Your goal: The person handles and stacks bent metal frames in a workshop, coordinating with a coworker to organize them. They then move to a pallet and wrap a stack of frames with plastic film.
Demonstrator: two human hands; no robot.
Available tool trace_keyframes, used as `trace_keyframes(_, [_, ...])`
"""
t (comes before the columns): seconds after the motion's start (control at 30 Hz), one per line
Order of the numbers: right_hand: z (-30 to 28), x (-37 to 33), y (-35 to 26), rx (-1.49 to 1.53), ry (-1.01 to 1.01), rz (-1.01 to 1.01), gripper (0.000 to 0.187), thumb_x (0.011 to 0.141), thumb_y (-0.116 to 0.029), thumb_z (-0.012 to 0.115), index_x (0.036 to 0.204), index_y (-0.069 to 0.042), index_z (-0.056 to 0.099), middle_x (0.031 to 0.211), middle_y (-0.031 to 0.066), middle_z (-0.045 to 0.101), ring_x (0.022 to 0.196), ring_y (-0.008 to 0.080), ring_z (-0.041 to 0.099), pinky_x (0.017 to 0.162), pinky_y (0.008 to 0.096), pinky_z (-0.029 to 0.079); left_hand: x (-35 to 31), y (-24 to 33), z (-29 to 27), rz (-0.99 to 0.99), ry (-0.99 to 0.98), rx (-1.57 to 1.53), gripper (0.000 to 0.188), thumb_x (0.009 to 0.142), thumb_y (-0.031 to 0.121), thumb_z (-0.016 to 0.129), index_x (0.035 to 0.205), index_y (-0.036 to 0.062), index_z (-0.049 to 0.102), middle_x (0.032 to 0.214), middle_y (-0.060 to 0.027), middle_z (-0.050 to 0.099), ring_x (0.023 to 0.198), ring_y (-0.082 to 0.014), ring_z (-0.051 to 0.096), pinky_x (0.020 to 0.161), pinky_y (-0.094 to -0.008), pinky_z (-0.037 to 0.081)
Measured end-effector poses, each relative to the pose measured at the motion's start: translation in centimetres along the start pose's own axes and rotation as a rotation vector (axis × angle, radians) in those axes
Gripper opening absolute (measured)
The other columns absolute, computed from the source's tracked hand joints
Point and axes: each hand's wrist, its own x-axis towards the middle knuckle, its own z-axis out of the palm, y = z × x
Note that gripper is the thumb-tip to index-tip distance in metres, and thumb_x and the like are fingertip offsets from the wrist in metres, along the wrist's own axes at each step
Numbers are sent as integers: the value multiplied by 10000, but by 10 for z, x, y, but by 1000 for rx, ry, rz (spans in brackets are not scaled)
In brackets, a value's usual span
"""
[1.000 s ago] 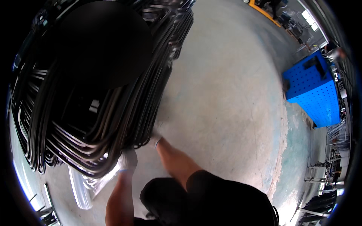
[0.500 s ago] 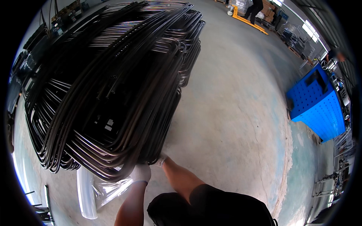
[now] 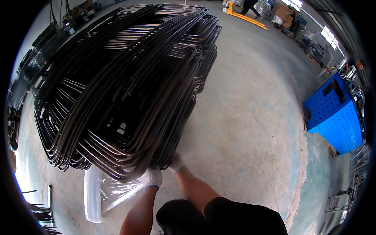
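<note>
A large pile of dark bent metal tubes (image 3: 94, 145) fills the left half of the view, nested in rounded frames. My left hand (image 3: 151, 178), in a white knit glove with a blue cuff edge, is at the pile's near bottom corner. Clear plastic film (image 3: 121, 190) runs taut to it from a film roll (image 3: 92, 196) standing at the left; its fingertips are hidden. My right hand (image 3: 177, 163), gloved too, reaches in beside the pile's lower right side. The tubes and blur hide its fingers.
A blue perforated metal bench (image 3: 333, 115) stands at the right with tools on top. Far back, a person in dark trousers (image 3: 249, 8) is by a yellow pallet truck (image 3: 246, 19). Cardboard boxes (image 3: 282, 12) and wrapped goods line the far wall.
The view has shifted slightly, so the pile sits a little further right. My hands stay low at its corner. The distant person's legs have changed stance.
</note>
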Motion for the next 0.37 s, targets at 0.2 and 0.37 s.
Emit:
trace_keyframes(0.2, [3, 14, 13, 130, -79, -102, 544, 1090, -349, 565, 1547, -55, 541, 1599, 156, 570, 1477, 267, 535, 1243, 412, 422, 2, 11, -11, -11, -35, -45, 412, 1008, 404, 688, 1153, 27, 771, 1108, -278, 764, 1092, -480, 711, 908, -567, 560])
trace_keyframes(0.37, [39, 36, 71, -44, -105, -452, 579, 1105, -389, 538, 1624, -136, 492, 1646, 151, 525, 1541, 253, 470, 1292, 407, 364, 1, 8, -9, 7, -33, 10, 455, 1012, 435, 685, 1189, 23, 766, 1141, -286, 758, 1120, -480, 705, 934, -560, 557])
